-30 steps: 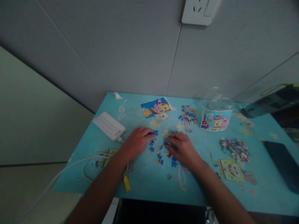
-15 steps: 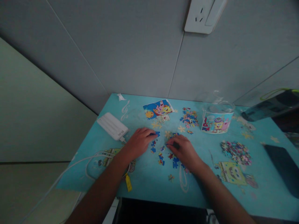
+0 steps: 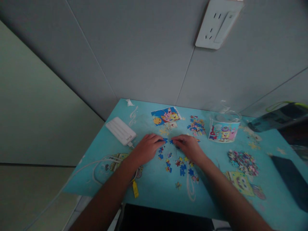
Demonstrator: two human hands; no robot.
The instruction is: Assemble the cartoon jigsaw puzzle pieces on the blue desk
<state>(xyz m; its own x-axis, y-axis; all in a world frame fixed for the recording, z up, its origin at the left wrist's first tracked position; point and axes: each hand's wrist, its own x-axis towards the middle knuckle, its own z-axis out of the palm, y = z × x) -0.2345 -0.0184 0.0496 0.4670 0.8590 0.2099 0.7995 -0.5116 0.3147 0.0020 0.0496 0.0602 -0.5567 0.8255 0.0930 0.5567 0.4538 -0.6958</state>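
Blue jigsaw puzzle pieces [image 3: 165,140] lie at the fingertips of my left hand [image 3: 149,148], which is closed on their left edge. Across a small gap, my right hand [image 3: 189,146] pinches another blue puzzle piece [image 3: 171,141] between thumb and fingers. Below the hands are several loose pieces, among them a joined blue cluster [image 3: 183,170] and a small red, yellow and blue group [image 3: 168,166]. The right fingers partly hide some pieces beneath them. Beyond the hands lies a cartoon picture card [image 3: 160,117].
Two piles of pieces, one behind [image 3: 196,125] and one at right [image 3: 243,162], flank a clear cartoon tub [image 3: 222,131]. A white power bank [image 3: 121,131] with a cable sits left. A dark flat object [image 3: 290,179] and a bottle [image 3: 276,115] are at right.
My right hand has moved up and left, bringing a blue piece close to the left hand's pieces. My left hand stays on its pieces. The camera view has tilted slightly.
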